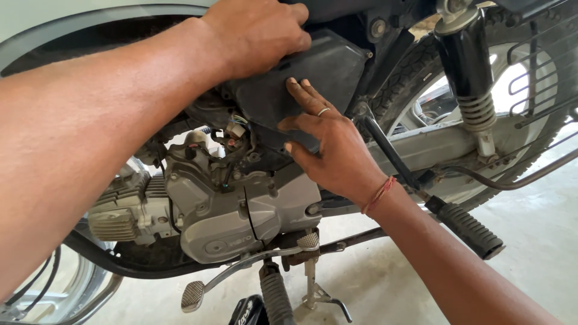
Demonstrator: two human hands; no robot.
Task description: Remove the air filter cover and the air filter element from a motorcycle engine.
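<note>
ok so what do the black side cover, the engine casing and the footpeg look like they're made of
Black side cover, under both hands: probably moulded plastic, matte with a faint dull sheen and soft edges. Engine casing: looks like cast metal, likely aluminium, silver-grey and satin, with fins alongside. Footpeg: seemingly black rubber, ribbed tread, over a core I can't see.

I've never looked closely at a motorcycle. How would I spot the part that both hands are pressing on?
Start at the grey engine case low in the middle, then look straight above it. There sits the black side cover, a flat matte plastic panel, with the left hand on its top edge and the right hand flat against its lower part. Unlike the shiny metal around it, it is dull, smooth and dark.
</note>
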